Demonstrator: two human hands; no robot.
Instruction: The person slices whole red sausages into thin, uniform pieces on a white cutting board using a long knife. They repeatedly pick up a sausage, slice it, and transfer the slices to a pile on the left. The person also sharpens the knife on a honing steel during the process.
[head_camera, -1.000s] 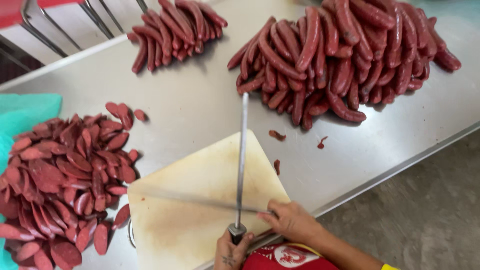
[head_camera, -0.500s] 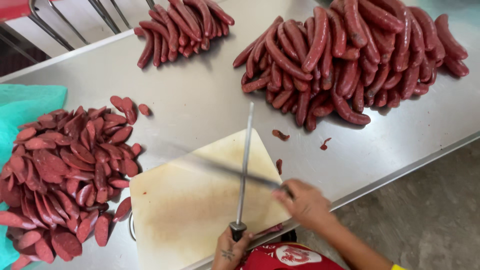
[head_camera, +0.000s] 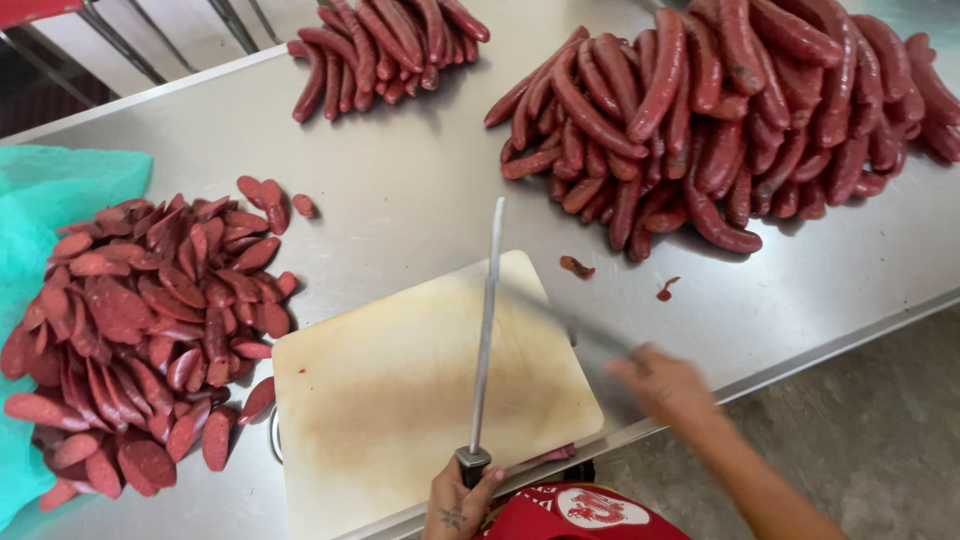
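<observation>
Head view, looking down: my left hand (head_camera: 458, 503) has its grip closed on the handle of a sharpening steel (head_camera: 484, 330), low at the near edge of the cutting board (head_camera: 400, 400). The rod rises from that handle and runs away from me over the board, its tip passing just beyond the board's far edge above the steel desk (head_camera: 400, 190).

My right hand (head_camera: 665, 385) sits just off the board's right edge, blurred. Its grip is closed on a knife (head_camera: 575, 325), whose blade is only a faint streak reaching from the hand toward the steel rod across the board's far right corner. I cannot tell whether the blade touches the rod.

The board is pale, stained brown through its middle, and bare. Left of the board lies a wide heap of sliced sausage (head_camera: 140, 330), the nearest slices touching the board's left edge, and part of the heap resting on a teal cloth (head_camera: 50, 200) at the desk's left end. Beyond the board to the right is a big pile of whole red sausages (head_camera: 730, 110); a smaller pile (head_camera: 385, 45) lies well beyond the board, near the far edge of the desk. 2 small red scraps (head_camera: 577, 266) lie on the desk between the board's far right corner and the big pile.
</observation>
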